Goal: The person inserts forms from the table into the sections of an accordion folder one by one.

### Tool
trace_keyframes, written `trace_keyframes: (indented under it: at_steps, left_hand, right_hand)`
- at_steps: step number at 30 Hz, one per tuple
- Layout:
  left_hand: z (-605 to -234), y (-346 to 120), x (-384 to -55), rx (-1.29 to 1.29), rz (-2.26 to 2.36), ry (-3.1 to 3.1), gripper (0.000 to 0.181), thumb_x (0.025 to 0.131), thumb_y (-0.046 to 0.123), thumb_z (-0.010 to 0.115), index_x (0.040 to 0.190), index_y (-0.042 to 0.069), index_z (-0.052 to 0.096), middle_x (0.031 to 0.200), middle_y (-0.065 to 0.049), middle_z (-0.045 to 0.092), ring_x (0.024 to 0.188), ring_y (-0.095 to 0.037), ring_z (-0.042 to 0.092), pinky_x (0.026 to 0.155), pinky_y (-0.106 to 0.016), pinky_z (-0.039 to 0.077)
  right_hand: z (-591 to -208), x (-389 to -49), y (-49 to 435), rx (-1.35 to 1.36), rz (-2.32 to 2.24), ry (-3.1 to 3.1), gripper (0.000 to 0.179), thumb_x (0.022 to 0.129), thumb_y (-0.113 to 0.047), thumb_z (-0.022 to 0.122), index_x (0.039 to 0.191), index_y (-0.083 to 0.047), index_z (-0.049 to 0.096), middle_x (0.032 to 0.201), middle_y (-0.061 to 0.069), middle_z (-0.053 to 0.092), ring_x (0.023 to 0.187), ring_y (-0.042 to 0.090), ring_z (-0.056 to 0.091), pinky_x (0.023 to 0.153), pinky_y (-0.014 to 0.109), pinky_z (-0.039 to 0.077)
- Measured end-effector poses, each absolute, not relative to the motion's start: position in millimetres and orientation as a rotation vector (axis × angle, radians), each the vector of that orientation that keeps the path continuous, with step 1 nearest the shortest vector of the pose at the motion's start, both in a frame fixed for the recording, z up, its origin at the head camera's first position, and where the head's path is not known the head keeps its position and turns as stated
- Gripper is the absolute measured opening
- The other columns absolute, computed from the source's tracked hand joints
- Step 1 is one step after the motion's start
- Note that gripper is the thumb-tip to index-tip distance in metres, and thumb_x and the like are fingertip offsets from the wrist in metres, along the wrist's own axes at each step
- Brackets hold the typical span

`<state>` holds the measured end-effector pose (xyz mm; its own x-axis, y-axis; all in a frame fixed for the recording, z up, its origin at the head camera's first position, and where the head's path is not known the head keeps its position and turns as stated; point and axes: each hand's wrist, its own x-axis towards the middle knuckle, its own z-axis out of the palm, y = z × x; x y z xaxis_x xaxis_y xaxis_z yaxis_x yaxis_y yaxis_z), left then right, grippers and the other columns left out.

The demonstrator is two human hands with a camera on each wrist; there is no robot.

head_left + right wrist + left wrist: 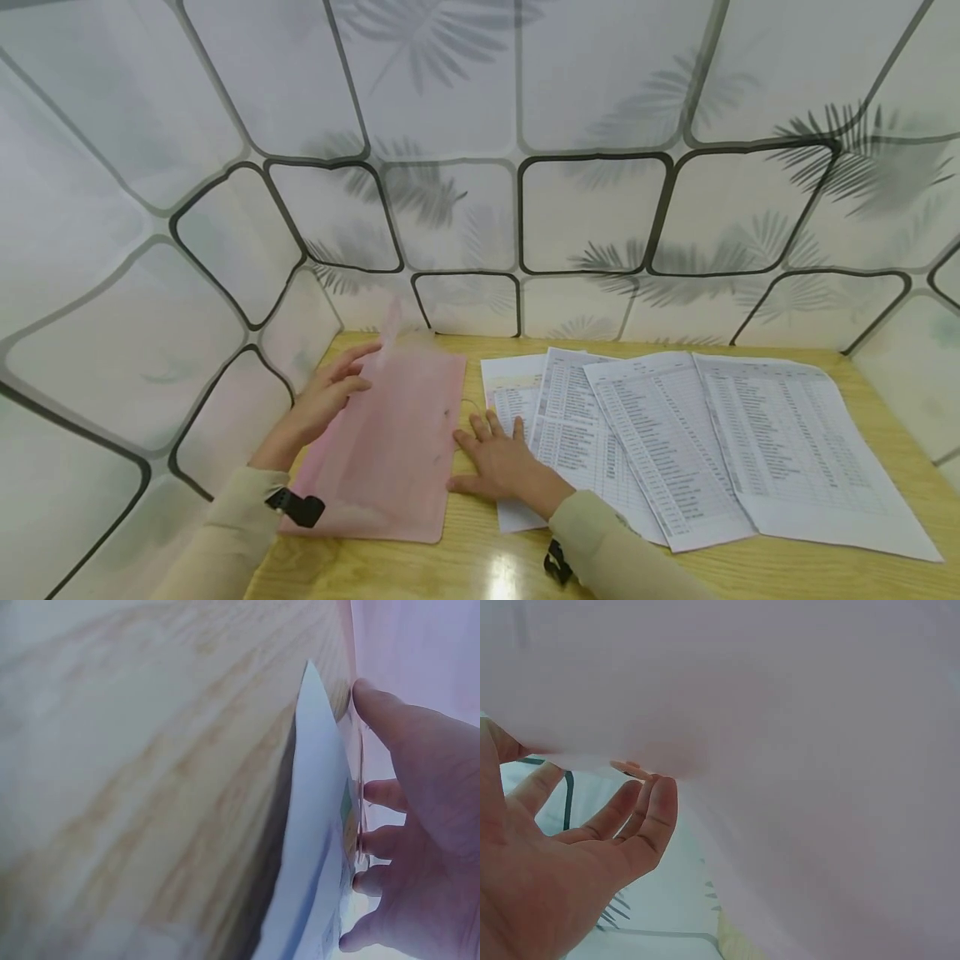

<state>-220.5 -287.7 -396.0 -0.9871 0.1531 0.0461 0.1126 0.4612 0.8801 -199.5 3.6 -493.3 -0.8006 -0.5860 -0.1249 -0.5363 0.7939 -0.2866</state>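
Pink folder lies at seven o'clock; left hand, fingers relaxed, touches its raised cover; right hand, spread wide, grips nothing. Limp cover could fall if left fingers slip.

Office-like setting: printed sheets, pink folder, wood-grain tabletop, leaf-patterned walls.
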Motion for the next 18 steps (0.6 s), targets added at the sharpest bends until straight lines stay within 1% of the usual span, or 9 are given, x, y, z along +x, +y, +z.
trace_keyframes:
  at_steps: [2, 4, 6, 9, 11, 13, 18]
  left_hand:
    - [-397.9, -287.1, -220.2, 0.255, 1.538, 2.713, 0.055, 0.101, 0.01, 0.058, 0.156, 0.015, 0.051, 0.151, -0.023, 0.05, 0.12, -0.036, 0.049, 0.077, -0.03, 0.044]
    - [-399.1, -286.6, -219.7, 0.27, 1.479, 2.761, 0.055, 0.101, 0.013, 0.059, 0.155, 0.018, 0.053, 0.148, -0.024, 0.054, 0.118, -0.035, 0.053, 0.078, -0.031, 0.046]
    - [-399.3, -285.8, -219.3, 0.291, 1.457, 2.776, 0.055, 0.101, 0.014, 0.059, 0.155, 0.019, 0.053, 0.148, -0.025, 0.056, 0.122, -0.037, 0.055, 0.08, -0.032, 0.047]
    - [-398.7, -285.5, -218.9, 0.323, 1.451, 2.774, 0.055, 0.102, 0.014, 0.059, 0.156, 0.018, 0.052, 0.149, -0.026, 0.055, 0.126, -0.039, 0.054, 0.082, -0.034, 0.048]
    - [-398.6, -285.7, -219.2, 0.332, 1.453, 2.773, 0.055, 0.102, 0.014, 0.06, 0.156, 0.017, 0.052, 0.148, -0.026, 0.056, 0.123, -0.038, 0.055, 0.081, -0.034, 0.048]
    - [-399.0, -286.2, -219.6, 0.329, 1.45, 2.775, 0.055, 0.102, 0.014, 0.06, 0.156, 0.017, 0.052, 0.145, -0.026, 0.057, 0.116, -0.036, 0.055, 0.079, -0.032, 0.048]
    - [-401.5, -286.9, -220.7, 0.322, 1.464, 2.766, 0.055, 0.102, 0.013, 0.059, 0.156, 0.016, 0.051, 0.144, -0.025, 0.057, 0.107, -0.03, 0.054, 0.076, -0.031, 0.047]
  right_hand:
    - [-492.8, -200.3, 4.2, -0.882, -0.372, 2.772, 0.083, 0.096, -0.069, 0.058, 0.162, -0.021, 0.044, 0.171, 0.018, 0.033, 0.159, 0.046, 0.026, 0.116, 0.08, 0.022]
    - [-492.8, -201.1, 5.6, -0.885, -0.4, 2.771, 0.083, 0.096, -0.069, 0.057, 0.162, -0.02, 0.044, 0.171, 0.019, 0.032, 0.159, 0.047, 0.024, 0.116, 0.081, 0.02]
    - [-493.0, -202.4, 8.2, -0.891, -0.439, 2.785, 0.082, 0.097, -0.068, 0.057, 0.161, -0.019, 0.045, 0.171, 0.02, 0.031, 0.159, 0.048, 0.024, 0.117, 0.081, 0.02]
    - [-493.6, -205.6, 15.5, -0.88, -0.516, 2.825, 0.08, 0.098, -0.067, 0.057, 0.159, -0.016, 0.047, 0.17, 0.022, 0.031, 0.158, 0.048, 0.025, 0.118, 0.08, 0.02]
    - [-492.4, -208.9, 23.2, -0.857, -0.598, 2.854, 0.077, 0.098, -0.063, 0.059, 0.157, -0.014, 0.05, 0.169, 0.022, 0.034, 0.158, 0.047, 0.028, 0.118, 0.078, 0.022]
    - [-489.0, -212.2, 33.3, -0.821, -0.698, 2.866, 0.074, 0.099, -0.058, 0.062, 0.156, -0.012, 0.051, 0.168, 0.022, 0.036, 0.157, 0.046, 0.031, 0.118, 0.077, 0.023]
    - [-482.0, -219.5, 63.0, -0.751, -0.869, 2.909, 0.066, 0.1, -0.047, 0.068, 0.153, -0.01, 0.054, 0.165, 0.024, 0.041, 0.153, 0.045, 0.038, 0.117, 0.072, 0.032]
